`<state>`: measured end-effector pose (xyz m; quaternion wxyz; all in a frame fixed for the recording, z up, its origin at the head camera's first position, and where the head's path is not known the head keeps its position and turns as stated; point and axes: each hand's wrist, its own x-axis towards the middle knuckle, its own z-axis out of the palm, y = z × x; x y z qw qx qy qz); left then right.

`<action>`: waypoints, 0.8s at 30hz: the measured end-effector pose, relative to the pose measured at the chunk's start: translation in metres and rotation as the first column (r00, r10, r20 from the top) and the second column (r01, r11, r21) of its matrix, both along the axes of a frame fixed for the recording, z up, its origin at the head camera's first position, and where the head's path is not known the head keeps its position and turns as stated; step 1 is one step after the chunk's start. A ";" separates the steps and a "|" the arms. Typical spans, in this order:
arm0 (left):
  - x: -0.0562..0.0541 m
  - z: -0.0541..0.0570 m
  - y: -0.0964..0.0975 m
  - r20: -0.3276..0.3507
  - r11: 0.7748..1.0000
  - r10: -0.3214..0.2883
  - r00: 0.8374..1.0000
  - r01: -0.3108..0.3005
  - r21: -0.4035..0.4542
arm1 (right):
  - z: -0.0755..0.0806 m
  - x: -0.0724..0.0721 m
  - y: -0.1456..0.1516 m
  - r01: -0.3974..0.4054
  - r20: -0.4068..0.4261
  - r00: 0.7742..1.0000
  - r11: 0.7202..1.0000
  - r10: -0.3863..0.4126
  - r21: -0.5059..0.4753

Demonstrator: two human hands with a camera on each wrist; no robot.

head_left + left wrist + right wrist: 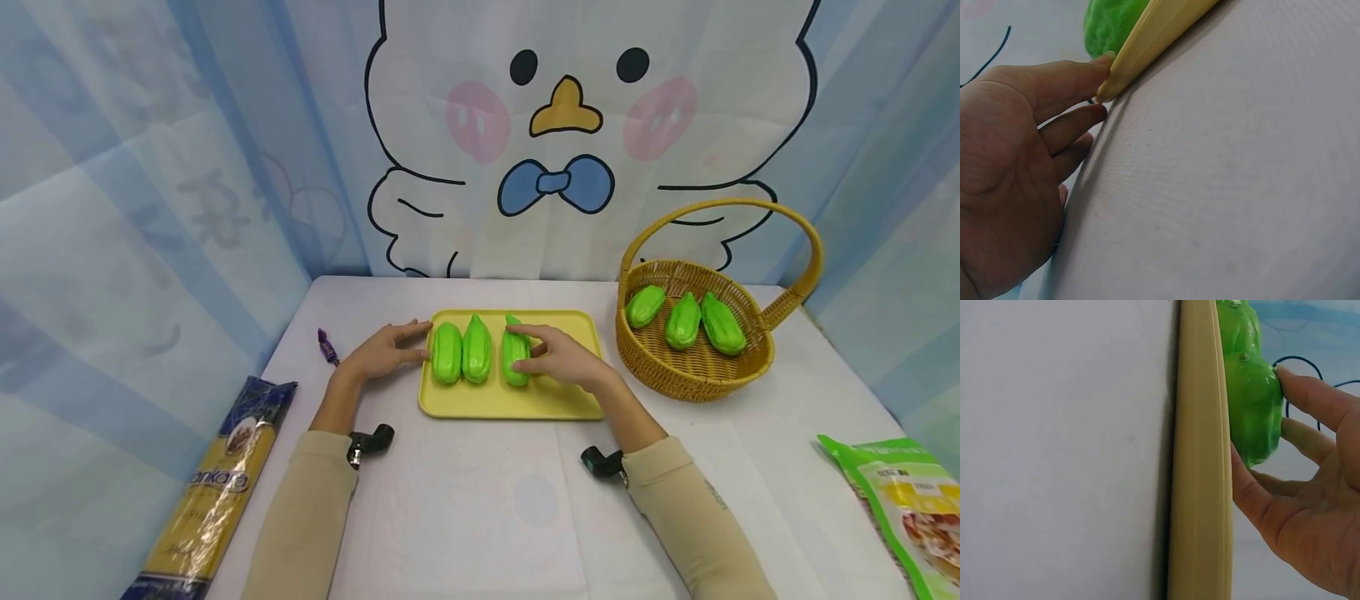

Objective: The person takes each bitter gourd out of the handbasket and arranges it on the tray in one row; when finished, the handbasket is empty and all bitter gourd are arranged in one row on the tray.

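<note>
Three glossy green papayas lie upright in a row on a yellow tray [555,404]. Fingers of my right hand [558,358] curl around the rightmost papaya [514,350], which still rests on the tray. In the right wrist view, thumb and fingers reach to either side of that papaya [1254,412]. My left hand [382,350] is at the tray's left edge with its fingers extended. The left wrist view has the thumb tip at the rim of the tray [1160,31] and the other fingertips just beside it. The left papaya [447,353] and middle papaya [477,350] lie close together.
A wicker basket [697,387] with a tall handle stands at the back right, holding three more green papayas. A purple wrapped candy [327,347] lies left of my left hand. A long yellow-and-blue packet [217,492] is at the left edge, a green bag [911,492] at the right.
</note>
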<state>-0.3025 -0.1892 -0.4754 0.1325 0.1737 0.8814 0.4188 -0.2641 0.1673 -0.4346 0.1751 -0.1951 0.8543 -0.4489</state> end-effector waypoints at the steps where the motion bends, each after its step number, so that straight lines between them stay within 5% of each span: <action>1: 0.000 0.000 0.000 0.003 1.000 0.004 1.000 -0.004 -0.001 | -0.001 -0.002 -0.001 -0.002 0.008 1.000 1.000 0.002 -0.002; 12: 0.001 0.000 0.001 -0.012 1.000 0.000 1.000 0.000 -0.014 | 0.000 -0.015 -0.012 -0.010 0.010 1.000 1.000 0.010 -0.006; 24: 0.001 0.001 -0.001 -0.010 1.000 -0.002 1.000 0.001 -0.020 | -0.002 -0.012 -0.015 -0.020 0.001 1.000 1.000 0.020 -0.005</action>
